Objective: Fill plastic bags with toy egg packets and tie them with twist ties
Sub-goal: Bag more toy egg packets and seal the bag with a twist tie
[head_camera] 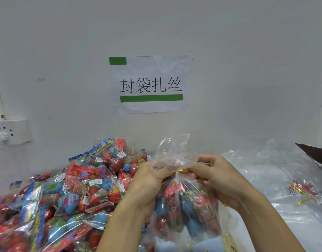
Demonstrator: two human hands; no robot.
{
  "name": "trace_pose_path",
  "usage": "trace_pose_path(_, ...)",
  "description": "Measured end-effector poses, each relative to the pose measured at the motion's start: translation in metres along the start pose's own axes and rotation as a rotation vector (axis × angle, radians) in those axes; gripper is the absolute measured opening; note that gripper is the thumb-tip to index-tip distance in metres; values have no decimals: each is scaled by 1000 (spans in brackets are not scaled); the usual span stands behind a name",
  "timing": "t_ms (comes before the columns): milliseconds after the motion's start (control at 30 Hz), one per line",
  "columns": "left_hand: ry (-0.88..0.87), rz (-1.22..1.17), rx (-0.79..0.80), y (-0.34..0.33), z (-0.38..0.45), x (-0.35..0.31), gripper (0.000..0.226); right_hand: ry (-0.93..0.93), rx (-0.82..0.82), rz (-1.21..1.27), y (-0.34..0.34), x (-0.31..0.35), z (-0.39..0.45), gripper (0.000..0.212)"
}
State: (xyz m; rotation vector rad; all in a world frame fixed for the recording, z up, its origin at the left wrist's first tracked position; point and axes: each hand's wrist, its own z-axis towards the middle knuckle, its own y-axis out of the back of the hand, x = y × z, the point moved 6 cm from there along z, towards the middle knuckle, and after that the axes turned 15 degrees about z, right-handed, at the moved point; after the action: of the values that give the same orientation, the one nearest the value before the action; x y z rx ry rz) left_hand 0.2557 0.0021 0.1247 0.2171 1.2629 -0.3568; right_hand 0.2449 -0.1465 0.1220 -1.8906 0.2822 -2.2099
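White wall sign (pixel 149 84), "封袋扎丝"

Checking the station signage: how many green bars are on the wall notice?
2: a short green bar at the top left of the notice, a long green bar under the characters.

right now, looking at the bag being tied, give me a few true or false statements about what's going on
1. Both hands hold the gathered neck of the filled plastic bag. True: the left hand and right hand pinch it.
2. The gold twist tie sits at the bag's neck. True.
3. The bag is empty. False: it holds toy egg packets.
4. The pile of toy egg packets lies on the right. False: it lies on the left.
5. The paper sign on the wall has red bars. False: they are green.
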Motion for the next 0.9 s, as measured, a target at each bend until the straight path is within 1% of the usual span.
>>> trace_pose_path(133, -14, 68, 8, -2, 2, 1, 31, -5, 24, -28, 0, 0, -4, 16)
trace_pose_path(300, -40, 77, 38, -3, 1, -3, 29, -9, 93, -37, -2, -1, -4, 9)
trace_pose_path(400, -41, 95, 64, -5, 1, -3, 27, -31, 144, 15, -4, -1, -6, 10)
trace_pose_path(500, -22, 116, 52, -5, 2, 0, 27, -43, 197, 39, -6, 0, -8, 12)
trace_pose_path(667, -16, 141, 53, -5, 1, 0, 20, -71, 258, -2, -9, 2, -13, 10)
trace_pose_path(733, -21, 161, 47, -4, 1, 0, 20, -71, 265, -14, -11, 4, -14, 6)
trace_pose_path(800, -31, 190, 48, -4, 1, -1, 20, -73, 259, -19, -11, 4, -13, 25)
trace_pose_path(833, -34, 197, 50, -4, 1, -2, 21, -71, 250, -20, -10, 3, -12, 30)
trace_pose_path(900, -37, 199, 52, -4, 1, -2, 22, -61, 239, -33, -9, 5, -13, 25)
